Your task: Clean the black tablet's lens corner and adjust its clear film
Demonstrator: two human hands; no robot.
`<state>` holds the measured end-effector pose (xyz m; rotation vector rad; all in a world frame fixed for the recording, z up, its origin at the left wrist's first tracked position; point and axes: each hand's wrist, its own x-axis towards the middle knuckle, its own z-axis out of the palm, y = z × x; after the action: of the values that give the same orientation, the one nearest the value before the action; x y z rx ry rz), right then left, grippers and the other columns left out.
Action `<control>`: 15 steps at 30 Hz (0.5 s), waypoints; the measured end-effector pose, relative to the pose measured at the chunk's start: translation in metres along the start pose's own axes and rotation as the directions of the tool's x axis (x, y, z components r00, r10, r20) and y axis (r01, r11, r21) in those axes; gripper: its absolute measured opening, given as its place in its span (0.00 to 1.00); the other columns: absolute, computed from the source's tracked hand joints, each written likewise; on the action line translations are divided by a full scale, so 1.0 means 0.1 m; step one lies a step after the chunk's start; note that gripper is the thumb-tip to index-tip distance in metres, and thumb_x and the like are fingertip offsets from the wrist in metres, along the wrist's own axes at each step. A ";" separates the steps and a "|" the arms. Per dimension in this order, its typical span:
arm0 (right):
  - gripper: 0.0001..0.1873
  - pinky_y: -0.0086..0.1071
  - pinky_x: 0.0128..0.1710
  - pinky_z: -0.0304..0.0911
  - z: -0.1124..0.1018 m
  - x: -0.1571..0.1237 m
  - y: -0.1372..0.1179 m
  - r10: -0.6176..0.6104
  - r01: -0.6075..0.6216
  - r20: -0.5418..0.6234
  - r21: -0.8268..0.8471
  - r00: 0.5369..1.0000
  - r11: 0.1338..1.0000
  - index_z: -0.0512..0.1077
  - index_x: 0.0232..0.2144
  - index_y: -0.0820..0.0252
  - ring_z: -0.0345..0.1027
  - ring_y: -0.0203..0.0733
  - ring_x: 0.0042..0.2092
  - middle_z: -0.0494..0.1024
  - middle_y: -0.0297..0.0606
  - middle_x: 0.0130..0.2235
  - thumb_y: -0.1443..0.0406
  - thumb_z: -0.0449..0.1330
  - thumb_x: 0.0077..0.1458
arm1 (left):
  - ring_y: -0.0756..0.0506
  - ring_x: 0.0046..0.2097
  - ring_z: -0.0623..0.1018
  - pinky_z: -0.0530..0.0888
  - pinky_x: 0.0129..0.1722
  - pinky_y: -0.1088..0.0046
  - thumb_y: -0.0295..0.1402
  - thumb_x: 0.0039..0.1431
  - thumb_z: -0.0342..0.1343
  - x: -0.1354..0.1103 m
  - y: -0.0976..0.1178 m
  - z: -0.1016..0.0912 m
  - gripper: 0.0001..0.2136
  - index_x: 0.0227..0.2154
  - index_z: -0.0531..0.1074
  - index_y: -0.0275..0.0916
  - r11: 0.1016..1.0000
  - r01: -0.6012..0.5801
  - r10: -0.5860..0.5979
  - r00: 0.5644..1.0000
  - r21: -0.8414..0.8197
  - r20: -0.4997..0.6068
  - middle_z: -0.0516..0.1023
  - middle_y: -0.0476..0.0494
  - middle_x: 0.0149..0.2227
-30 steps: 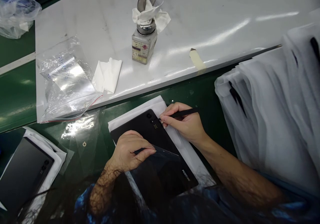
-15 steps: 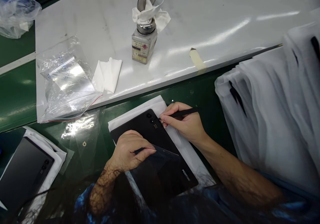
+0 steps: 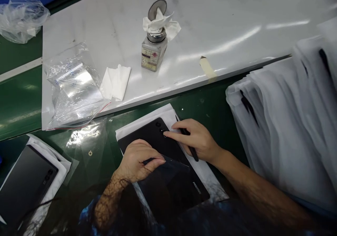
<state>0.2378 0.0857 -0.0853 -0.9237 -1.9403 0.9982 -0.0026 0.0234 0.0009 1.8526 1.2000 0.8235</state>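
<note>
A black tablet lies back-up on a white foam sheet on the green surface. My left hand rests on the tablet's left edge, fingers curled and pressing it down. My right hand holds a thin black tool tucked under its fingers, while its forefinger presses on the tablet's back beside the camera lenses.
A small bottle stuffed with white cloth stands on the white board. A folded wipe and clear plastic bags lie left. A second tablet sits at lower left. Stacked white foam sleeves fill the right.
My right hand turned the black tool from pointing at the lens area to lying back under the palm; the forefinger now presses the tablet. The camera view shifted slightly down.
</note>
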 end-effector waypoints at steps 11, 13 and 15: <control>0.26 0.43 0.38 0.66 0.09 0.07 -0.06 -0.243 0.253 0.079 -0.424 0.967 0.870 0.90 0.53 0.33 0.77 0.48 0.38 0.86 0.36 0.40 0.74 0.63 0.71 | 0.47 0.27 0.80 0.74 0.35 0.69 0.30 0.52 0.59 0.01 0.00 0.00 0.02 0.27 0.76 0.42 1.000 -0.011 0.011 1.000 0.011 -0.021 0.84 0.50 0.25; 0.27 0.43 0.39 0.68 0.10 0.07 -0.05 -0.245 0.227 0.022 -0.465 0.969 0.856 0.90 0.51 0.35 0.77 0.48 0.39 0.87 0.37 0.41 0.75 0.61 0.71 | 0.46 0.27 0.80 0.74 0.35 0.69 0.31 0.52 0.59 0.01 0.00 0.00 0.02 0.27 0.76 0.42 1.000 -0.010 0.011 1.000 0.017 -0.026 0.84 0.50 0.25; 0.27 0.44 0.42 0.72 0.12 0.08 -0.03 -0.259 0.234 0.006 -0.452 0.966 0.861 0.90 0.53 0.37 0.79 0.49 0.41 0.88 0.39 0.44 0.75 0.60 0.71 | 0.46 0.27 0.80 0.74 0.35 0.69 0.31 0.52 0.59 0.00 0.00 0.00 0.02 0.27 0.76 0.42 1.000 -0.011 0.012 0.999 0.025 -0.031 0.84 0.50 0.25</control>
<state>0.2235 0.0871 -0.0854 -0.9038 -2.2198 0.3703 -0.0022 0.0233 0.0009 1.8742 1.2253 0.8501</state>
